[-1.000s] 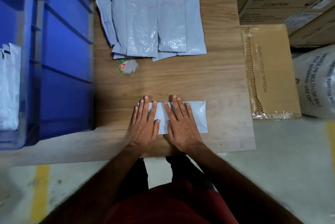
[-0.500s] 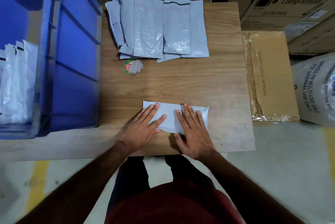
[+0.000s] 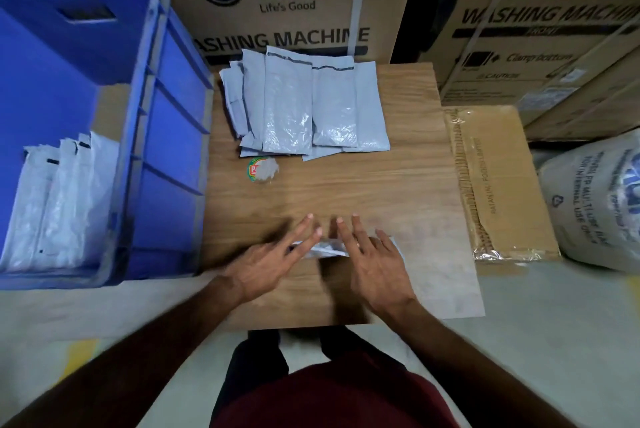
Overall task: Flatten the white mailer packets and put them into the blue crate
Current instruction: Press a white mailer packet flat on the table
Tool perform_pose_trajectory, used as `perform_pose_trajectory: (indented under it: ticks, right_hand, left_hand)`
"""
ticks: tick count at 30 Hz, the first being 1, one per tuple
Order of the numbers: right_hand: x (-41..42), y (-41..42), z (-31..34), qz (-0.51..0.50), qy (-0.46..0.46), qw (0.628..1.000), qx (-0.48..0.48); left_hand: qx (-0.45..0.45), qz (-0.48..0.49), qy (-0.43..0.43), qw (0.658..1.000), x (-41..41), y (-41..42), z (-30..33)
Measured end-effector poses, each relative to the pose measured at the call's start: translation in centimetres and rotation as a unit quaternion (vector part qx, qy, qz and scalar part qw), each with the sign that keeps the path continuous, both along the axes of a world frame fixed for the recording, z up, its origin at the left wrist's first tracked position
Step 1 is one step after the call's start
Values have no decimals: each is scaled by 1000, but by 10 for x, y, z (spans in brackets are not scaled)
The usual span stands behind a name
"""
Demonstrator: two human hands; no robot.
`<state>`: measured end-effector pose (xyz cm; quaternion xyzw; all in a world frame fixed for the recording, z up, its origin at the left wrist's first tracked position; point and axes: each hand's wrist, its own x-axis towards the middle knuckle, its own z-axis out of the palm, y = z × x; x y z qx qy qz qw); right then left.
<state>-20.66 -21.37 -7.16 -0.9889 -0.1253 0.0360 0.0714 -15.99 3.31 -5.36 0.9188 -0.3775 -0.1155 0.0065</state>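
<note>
Mailer pile (image 3: 304,109), perhaps tape roll (image 3: 261,169) beside.

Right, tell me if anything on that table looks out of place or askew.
One stray: a small round red-and-green sticker or lid, partly under clear film, lies on the table just in front of the mailer pile, and it is no mailer. The pile is fanned unevenly, not squared. The mailer under both hands is blurred.

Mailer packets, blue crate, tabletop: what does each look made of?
Mailer packets: thin plastic film, likely poly; glossy, crinkled highlights. Blue crate: moulded rigid plastic, ribbed walls, matte sheen. Tabletop: wood-grain surface, probably laminate or veneer; cannot tell which.
</note>
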Motion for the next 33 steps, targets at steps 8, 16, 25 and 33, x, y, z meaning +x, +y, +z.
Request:
perform_pose_trajectory:
  ticks: [8,16,25,33]
  right_hand:
    - [38,-13,10,78,-29,996,-35]
    - [-2,30,-43,35,67,996,55]
    - [-13,40,-70,-1,44,992,121]
    - [-11,4,-63,-38,44,992,112]
  left_hand:
    - [22,27,-11,999,23,5,15]
    - [-39,176,-17,983,-19,-15,-54]
    - [-22,141,6,990,-33,-4,-92]
    - [-72,135,0,988,-34,-47,-79]
